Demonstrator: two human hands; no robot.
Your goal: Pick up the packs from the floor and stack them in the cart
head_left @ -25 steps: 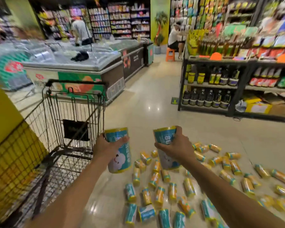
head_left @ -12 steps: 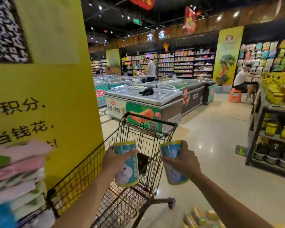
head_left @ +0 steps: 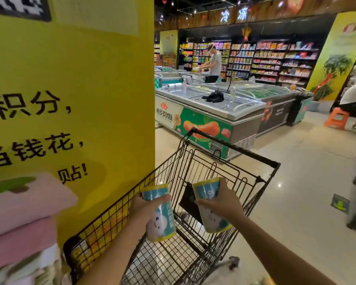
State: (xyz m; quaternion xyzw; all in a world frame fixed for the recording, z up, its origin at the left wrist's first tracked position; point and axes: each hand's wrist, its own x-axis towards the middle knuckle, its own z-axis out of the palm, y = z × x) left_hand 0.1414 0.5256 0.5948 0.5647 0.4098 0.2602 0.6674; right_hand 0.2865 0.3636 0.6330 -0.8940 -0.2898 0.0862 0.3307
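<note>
The left hand [head_left: 143, 206] is closed around the upper half of a pack [head_left: 161, 222], fingers curled across its front. The right hand [head_left: 224, 202] grips a second pack [head_left: 212, 220] around its middle. Both packs are roughly upright, slightly tilted cylinders, teal with a white cartoon face and yellow bands at the ends. They hang side by side, apart, above the wire basket of the cart [head_left: 235, 148], the left one nearer its left wall, which stands just beside a yellow pillar [head_left: 80, 89].

Two slender bare forearms ending in a bare left hand [head_left: 141, 208] and bare right hand [head_left: 224, 204]
</note>
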